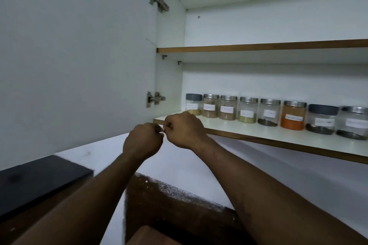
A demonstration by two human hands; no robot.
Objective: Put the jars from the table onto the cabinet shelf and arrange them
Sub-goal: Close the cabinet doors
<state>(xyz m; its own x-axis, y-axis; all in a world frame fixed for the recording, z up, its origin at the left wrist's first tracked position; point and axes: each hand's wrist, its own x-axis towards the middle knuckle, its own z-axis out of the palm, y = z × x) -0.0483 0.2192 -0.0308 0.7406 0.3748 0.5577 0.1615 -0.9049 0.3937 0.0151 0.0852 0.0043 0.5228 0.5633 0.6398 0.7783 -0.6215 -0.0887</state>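
Several labelled clear jars stand in a row along the back of the lower cabinet shelf (249, 132). The leftmost jar (193, 104) has a grey lid, an orange-filled jar (293, 115) stands right of middle, and another grey-lidded jar (321, 119) is near the right. My left hand (142, 140) and my right hand (184, 129) are raised together in front of the shelf's left front corner, both with fingers curled. Their fingertips meet around something tiny and pale; I cannot tell what it is. Neither hand touches a jar.
The open cabinet door (79, 55) stands at the left with two metal hinges (155, 99). An upper shelf (258, 46) shows nothing on it from below. A black slab (39, 179) lies at lower left, dark wood (169, 205) below my arms.
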